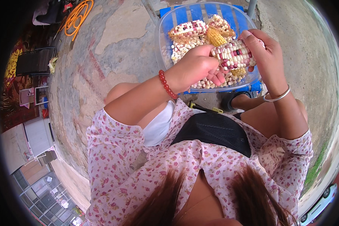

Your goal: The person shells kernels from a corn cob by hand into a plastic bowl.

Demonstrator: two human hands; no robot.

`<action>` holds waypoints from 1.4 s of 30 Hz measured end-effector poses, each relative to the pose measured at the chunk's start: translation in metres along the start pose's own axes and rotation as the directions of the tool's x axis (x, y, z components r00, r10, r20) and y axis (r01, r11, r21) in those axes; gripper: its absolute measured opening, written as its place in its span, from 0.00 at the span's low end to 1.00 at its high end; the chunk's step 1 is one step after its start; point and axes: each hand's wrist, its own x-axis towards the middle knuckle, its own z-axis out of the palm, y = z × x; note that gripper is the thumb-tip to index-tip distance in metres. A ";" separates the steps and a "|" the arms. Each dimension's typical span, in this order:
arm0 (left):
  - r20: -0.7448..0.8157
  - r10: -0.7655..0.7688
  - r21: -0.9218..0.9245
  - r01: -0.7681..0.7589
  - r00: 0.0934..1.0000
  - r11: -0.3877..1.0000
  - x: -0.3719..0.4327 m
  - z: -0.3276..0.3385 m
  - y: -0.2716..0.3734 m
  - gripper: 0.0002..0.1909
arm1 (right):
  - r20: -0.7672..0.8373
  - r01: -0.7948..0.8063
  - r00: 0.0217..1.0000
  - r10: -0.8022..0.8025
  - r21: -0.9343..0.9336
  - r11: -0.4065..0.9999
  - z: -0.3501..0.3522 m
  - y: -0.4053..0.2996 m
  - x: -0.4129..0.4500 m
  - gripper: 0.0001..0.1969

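My right hand (pixel 264 49) grips an ear of speckled corn (pixel 234 55) with white, maroon and dark kernels, thumb along its top. At the ear's left end my left hand (pixel 202 66) holds on, its fingers curled below; the exact thumb contact is hidden. Both hands are over a clear plastic tub (pixel 159 48). Inside it lie loose corn kernels (pixel 183 46), two more speckled ears, one at the left (pixel 189 29) and one at the back (pixel 220 24), and a yellowish corncob (pixel 216 36). Corn silk clings about the ears.
The tub rests on a blue slatted support (pixel 237 8) with grey metal legs (pixel 251 8). A black-and-yellow strap-like object (pixel 204 107) lies near my lap, close to a dark shoe (pixel 228 101). A coiled orange hose (pixel 76 19) lies on the worn concrete floor (pixel 82 59) at far left.
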 end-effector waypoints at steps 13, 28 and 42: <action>0.050 -0.003 -0.280 0.017 0.999 0.960 0.000 -0.001 0.001 0.20 | 0.010 -0.003 1.000 0.003 0.017 1.000 -0.002 -0.001 0.000 0.19; 0.060 0.006 -0.311 0.013 0.998 0.950 0.001 -0.005 -0.004 0.17 | 0.031 -0.007 0.999 0.006 0.035 0.999 -0.003 0.000 -0.001 0.18; 0.101 -0.047 -0.257 0.072 0.994 0.964 0.003 -0.005 -0.003 0.16 | 0.049 0.195 0.980 -0.191 -0.088 0.977 0.001 0.008 -0.002 0.16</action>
